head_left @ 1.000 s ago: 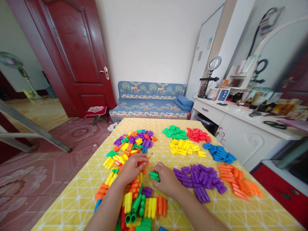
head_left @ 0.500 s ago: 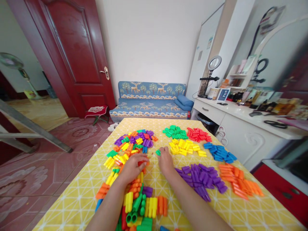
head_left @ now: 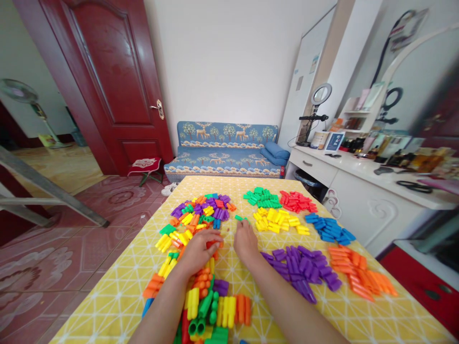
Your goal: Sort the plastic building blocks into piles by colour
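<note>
My left hand rests on the mixed heap of plastic blocks, fingers curled round a red block. My right hand reaches forward over the yellow tablecloth, a small green block pinched at its fingertips, between the mixed heap and the yellow pile. Sorted piles lie to the right: green, red, blue, purple, orange.
More mixed blocks lie near the table's front edge between my forearms. A white dresser with bottles stands right of the table. A blue sofa, a red door and a ladder are beyond.
My right hand has moved forward from the near heap toward the green and yellow piles, carrying the green block. My left hand has stayed on the red block.
</note>
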The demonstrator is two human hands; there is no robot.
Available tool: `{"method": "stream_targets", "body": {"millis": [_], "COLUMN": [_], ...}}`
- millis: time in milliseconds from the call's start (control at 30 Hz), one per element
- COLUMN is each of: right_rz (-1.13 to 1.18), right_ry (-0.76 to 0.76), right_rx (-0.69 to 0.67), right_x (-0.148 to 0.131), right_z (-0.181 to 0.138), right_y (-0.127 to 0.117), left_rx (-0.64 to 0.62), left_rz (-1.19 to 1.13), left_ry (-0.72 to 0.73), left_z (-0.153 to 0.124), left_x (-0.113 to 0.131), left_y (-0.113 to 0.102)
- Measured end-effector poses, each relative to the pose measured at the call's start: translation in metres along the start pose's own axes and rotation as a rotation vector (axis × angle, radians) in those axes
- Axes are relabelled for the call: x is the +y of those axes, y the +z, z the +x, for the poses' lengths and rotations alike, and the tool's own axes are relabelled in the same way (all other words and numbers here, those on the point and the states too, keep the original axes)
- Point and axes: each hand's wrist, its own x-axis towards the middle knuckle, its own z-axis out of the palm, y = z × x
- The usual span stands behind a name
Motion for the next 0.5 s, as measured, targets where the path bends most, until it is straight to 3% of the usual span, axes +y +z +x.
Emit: {"method": "stream_targets", "body": {"millis": [300, 500], "right_rz": [-0.027, -0.094], "right_ry": [0.029, 0.107], "right_rx": [0.032, 0.087], "right_x": [-0.009, 0.000], "right_z": [0.013, 0.012], "right_y": [0.001, -0.013], "left_rx": [-0.009, 0.010], "left_rz": [-0.009, -0.043], "left_ry": [-0.005, -0.024], "left_z": [0.000, 0.000], "left_x": [0.002, 0.005], "left_y": [0.000, -0.001]}}
